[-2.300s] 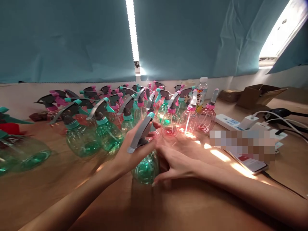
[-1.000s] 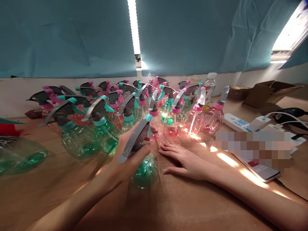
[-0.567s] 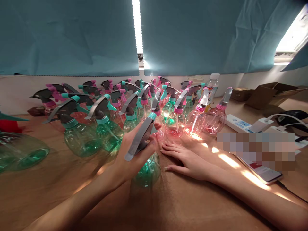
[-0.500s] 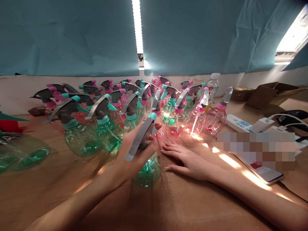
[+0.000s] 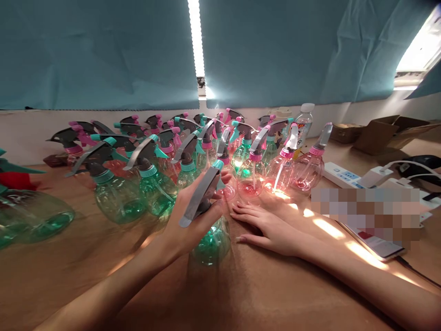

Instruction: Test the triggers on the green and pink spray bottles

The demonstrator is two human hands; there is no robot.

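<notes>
Left of the held green spray bottle [image 5: 211, 246], more green bottles [image 5: 119, 197] are lined up. The held one's basically being steadied upright on the tabletop [image 5: 262, 294], neck gripped by the left hand [image 5: 182, 230]'s fingers; shifting it would call for a snug grip. To its right, the right hand [image 5: 272, 232] is rested palm-down, fingers open.

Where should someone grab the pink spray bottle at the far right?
Probably by the collar of that pink spray bottle, right hand coming from the near side: it's narrower than the round body, and another pink bottle crowds its left.
</notes>
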